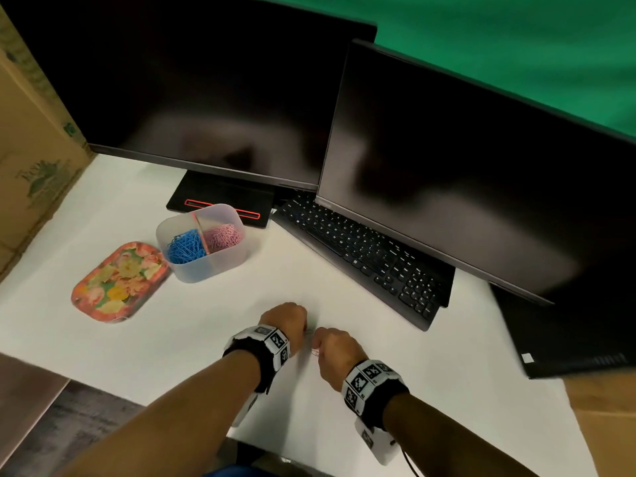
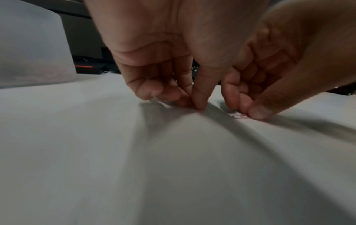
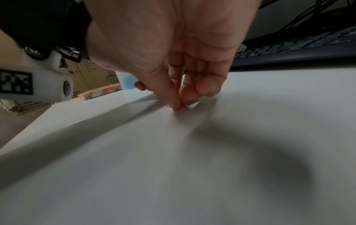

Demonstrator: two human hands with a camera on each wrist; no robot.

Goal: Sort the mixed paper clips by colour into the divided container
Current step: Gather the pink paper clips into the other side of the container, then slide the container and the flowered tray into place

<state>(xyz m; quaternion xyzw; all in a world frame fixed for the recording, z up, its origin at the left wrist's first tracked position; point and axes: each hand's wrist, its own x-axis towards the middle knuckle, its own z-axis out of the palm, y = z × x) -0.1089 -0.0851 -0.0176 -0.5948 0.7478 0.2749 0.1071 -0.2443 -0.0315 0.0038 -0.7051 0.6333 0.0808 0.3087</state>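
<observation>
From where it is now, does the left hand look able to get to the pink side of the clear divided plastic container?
Probably yes: bare white tabletop lies between the left hand and the clear divided plastic container, whose top is open.

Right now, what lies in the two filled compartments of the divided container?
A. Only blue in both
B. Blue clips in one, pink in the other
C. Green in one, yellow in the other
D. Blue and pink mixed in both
B: in the divided container the blue clips fill the left compartment and the pink clips the right one.
</observation>
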